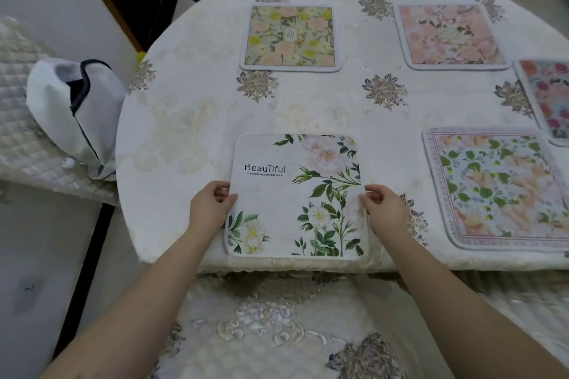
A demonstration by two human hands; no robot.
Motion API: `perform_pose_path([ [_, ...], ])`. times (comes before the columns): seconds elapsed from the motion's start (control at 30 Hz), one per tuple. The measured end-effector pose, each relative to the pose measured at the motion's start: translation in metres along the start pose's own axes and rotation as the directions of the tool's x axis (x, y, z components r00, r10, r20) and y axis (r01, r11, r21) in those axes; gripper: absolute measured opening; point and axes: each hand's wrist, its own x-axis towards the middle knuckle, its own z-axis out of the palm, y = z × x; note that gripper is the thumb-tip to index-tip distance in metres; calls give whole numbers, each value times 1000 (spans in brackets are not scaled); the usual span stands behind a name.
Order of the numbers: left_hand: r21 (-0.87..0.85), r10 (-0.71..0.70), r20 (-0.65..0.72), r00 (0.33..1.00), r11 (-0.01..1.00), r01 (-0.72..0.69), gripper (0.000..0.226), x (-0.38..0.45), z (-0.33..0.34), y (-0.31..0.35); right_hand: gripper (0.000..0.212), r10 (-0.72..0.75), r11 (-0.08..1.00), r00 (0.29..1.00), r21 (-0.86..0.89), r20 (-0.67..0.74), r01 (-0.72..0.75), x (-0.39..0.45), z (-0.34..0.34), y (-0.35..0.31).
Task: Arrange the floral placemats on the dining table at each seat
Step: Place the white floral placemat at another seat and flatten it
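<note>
At three o'clock, the brightly coloured mat [546, 98] is cut off by the right edge, and the bordered mat [498, 188] at four o'clock loses its right side the same way. The small line of print under "Beautiful" on the white mat [295, 194] is too small to be read. The fingertips of the left hand [212, 203] are hidden under that mat's edge.

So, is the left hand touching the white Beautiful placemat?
Touching. The head view shows the left hand with its fingers curled over the left edge of the white Beautiful placemat.
</note>
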Motion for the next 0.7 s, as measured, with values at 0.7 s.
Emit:
perform_pose_path([
  [0.7, 496, 524, 220, 823, 666, -557, 52, 16, 62, 34, 46, -483, 826, 868, -268, 116, 496, 16, 57, -68],
])
